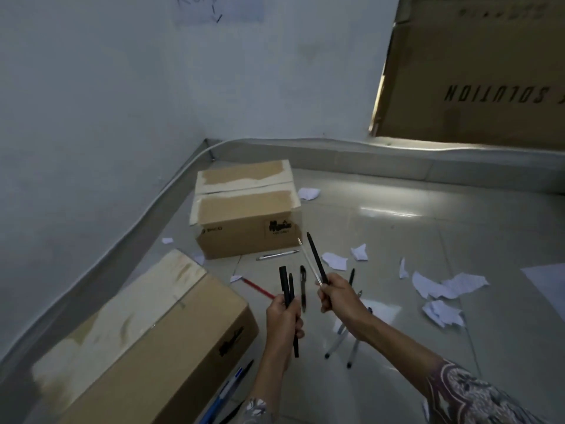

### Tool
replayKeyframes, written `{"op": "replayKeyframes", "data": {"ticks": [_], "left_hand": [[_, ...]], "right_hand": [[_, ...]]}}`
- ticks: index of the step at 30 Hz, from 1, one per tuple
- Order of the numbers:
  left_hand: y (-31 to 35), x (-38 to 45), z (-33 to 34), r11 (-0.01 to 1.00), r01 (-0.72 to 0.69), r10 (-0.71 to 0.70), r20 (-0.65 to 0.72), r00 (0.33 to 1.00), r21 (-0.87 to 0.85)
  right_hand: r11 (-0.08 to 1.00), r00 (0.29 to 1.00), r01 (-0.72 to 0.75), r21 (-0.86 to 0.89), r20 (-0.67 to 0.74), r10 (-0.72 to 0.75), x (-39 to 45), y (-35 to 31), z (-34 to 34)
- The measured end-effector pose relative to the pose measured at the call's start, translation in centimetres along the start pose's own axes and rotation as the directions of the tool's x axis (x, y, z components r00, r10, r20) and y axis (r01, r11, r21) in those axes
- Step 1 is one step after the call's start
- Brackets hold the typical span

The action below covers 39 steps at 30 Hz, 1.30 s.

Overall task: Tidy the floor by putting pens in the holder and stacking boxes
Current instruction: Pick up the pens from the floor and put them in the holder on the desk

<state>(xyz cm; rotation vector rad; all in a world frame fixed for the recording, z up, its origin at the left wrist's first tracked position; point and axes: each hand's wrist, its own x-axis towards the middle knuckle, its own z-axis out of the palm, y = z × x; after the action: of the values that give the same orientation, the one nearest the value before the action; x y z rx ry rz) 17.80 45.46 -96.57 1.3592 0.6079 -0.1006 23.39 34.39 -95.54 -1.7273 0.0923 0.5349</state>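
Note:
My left hand point(282, 321) grips two black pens point(287, 289) that stick up from the fist. My right hand point(334, 293) holds a black pen point(316, 255) and a clear pen point(308, 261), both pointing up and away. Loose pens lie on the floor: a black one point(302, 283) between my hands, a silver one point(276, 255) by the small box, a red one point(258, 288), white ones point(336, 344) under my right forearm, blue ones point(227, 390) near the large box. A small cardboard box point(244, 209) sits ahead; a large cardboard box point(137, 341) lies at the left. No pen holder is visible.
Torn scraps of white paper point(440, 286) litter the tiled floor to the right. A big flat carton point(477, 81) leans on the wall at the upper right. White walls meet in a corner behind the small box.

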Motion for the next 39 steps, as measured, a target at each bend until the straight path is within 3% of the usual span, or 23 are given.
{"op": "replayKeyframes", "data": {"ticks": [8, 15, 20, 28, 30, 34, 37, 39], "left_hand": [[16.5, -9.7, 6.3, 0.999, -0.039, 0.039, 0.099, 0.994, 0.006], [31.3, -19.3, 12.7, 0.995, -0.016, 0.028, 0.121, 0.992, -0.1], [41.4, -26.0, 17.4, 0.998, -0.005, 0.021, 0.261, 0.965, -0.063], [52.7, -33.6, 23.7, 0.997, -0.066, 0.037, 0.493, 0.869, 0.042], [54.8, -35.0, 25.2, 0.996, -0.082, 0.044, 0.559, 0.828, 0.042], [58.2, -36.0, 28.6, 0.99, -0.129, 0.065, 0.649, 0.758, 0.051], [60.1, -36.0, 31.1, 0.986, -0.157, 0.065, 0.715, 0.696, 0.063], [61.3, -35.9, 32.4, 0.984, -0.167, 0.058, 0.757, 0.651, 0.069]], "right_hand": [[0.993, 0.993, -0.105, 0.059, 0.067, 0.101, -10.6, -14.0, -5.8], [0.945, 0.992, -0.123, 0.301, 0.024, 0.122, -20.9, -28.3, -13.1], [0.913, 0.992, -0.121, 0.39, 0.016, 0.125, -28.9, -38.3, -18.0], [0.95, 0.998, -0.052, 0.307, -0.01, 0.058, -37.9, -49.5, -25.2], [0.977, 0.997, -0.03, 0.213, -0.057, 0.043, -39.4, -51.4, -26.9], [0.993, 0.952, 0.116, 0.03, -0.287, -0.103, -40.1, -54.6, -30.3], [0.974, 0.881, 0.215, 0.072, -0.444, -0.162, -40.5, -57.0, -32.7], [0.965, 0.868, 0.249, 0.086, -0.461, -0.183, -40.4, -58.2, -34.3]]}}
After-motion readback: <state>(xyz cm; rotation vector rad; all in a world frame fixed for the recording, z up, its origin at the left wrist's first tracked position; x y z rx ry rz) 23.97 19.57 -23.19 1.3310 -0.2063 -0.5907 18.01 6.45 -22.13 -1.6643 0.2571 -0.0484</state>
